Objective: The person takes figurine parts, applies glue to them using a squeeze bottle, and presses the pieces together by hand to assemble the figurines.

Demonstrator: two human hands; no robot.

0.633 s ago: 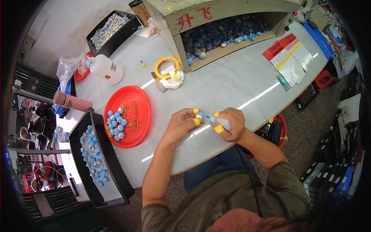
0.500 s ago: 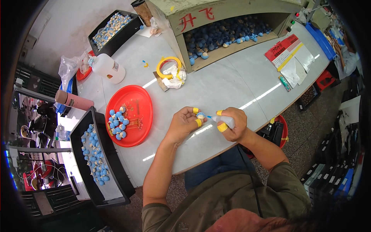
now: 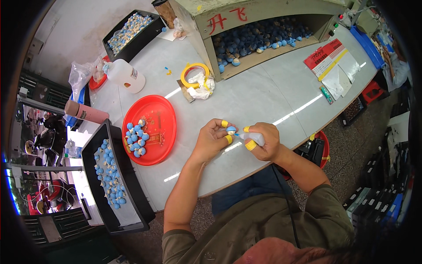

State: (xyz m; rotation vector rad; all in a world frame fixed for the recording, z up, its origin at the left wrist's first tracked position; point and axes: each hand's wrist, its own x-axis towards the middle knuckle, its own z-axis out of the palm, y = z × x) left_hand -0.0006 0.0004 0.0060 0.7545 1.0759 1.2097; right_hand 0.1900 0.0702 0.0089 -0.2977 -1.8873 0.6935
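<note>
My left hand (image 3: pixel 210 141) pinches a small blue-and-cream ball-shaped piece (image 3: pixel 231 130) between thumb and forefinger, both wrapped in yellow tape. Wrapped in my right hand (image 3: pixel 269 143) is a small translucent squeeze bottle (image 3: pixel 256 139), its blue tip pointing left at the piece. Tip and piece meet or nearly meet; I cannot tell which. Yellow tape also covers the right thumb and forefinger. To the left, a round red tray (image 3: pixel 163 115) carries a cluster of similar blue-and-cream pieces (image 3: pixel 137 137).
A black bin (image 3: pixel 140 210) of such pieces stands left of the tray; another black bin (image 3: pixel 141 44) is at the back left. Behind the tray are a white jug (image 3: pixel 132 79), a pink flask (image 3: pixel 90 115) and a yellow tape roll (image 3: pixel 187 72). A metal housing (image 3: pixel 193 26) holds many blue pieces.
The piece in my left hand has turned so its blue side faces up more. The bottle's tip has shifted slightly lower against it. The whole view has moved a little.
</note>
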